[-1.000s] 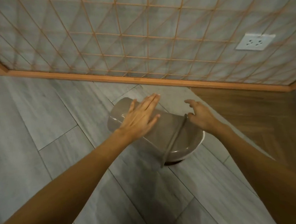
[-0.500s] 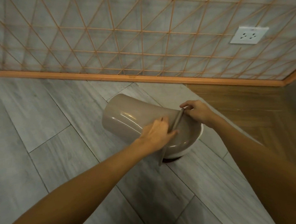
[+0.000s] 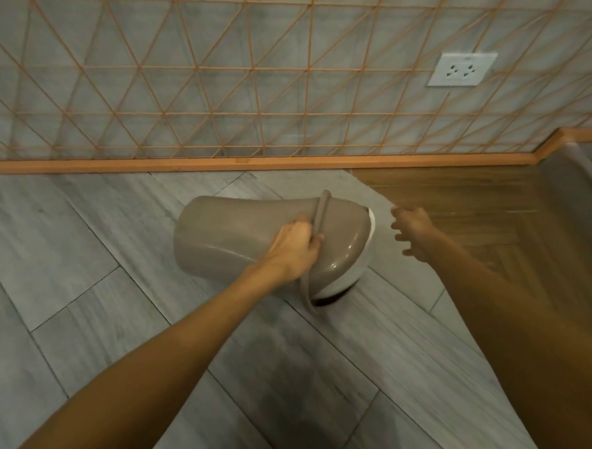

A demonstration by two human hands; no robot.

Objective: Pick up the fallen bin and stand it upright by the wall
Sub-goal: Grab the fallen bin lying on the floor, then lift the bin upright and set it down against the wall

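Note:
A taupe plastic bin lies on its side on the grey floor, base to the left, domed lid with a white rim to the right. My left hand grips the thin handle where it crosses the bin near the lid. The handle arcs over the top and hangs below the lid. My right hand hovers just right of the lid, fingers apart, touching nothing. The wall with its orange lattice runs behind the bin, a short way off.
An orange skirting board lines the foot of the wall. A white socket sits on the wall at the right. Brown wood flooring begins right of the bin, with a grey panel at the far right.
My left hand slid from the bin's side to the handle and closed on it. My right hand let go of the handle and drew away to the right. The bin's lid end rose slightly.

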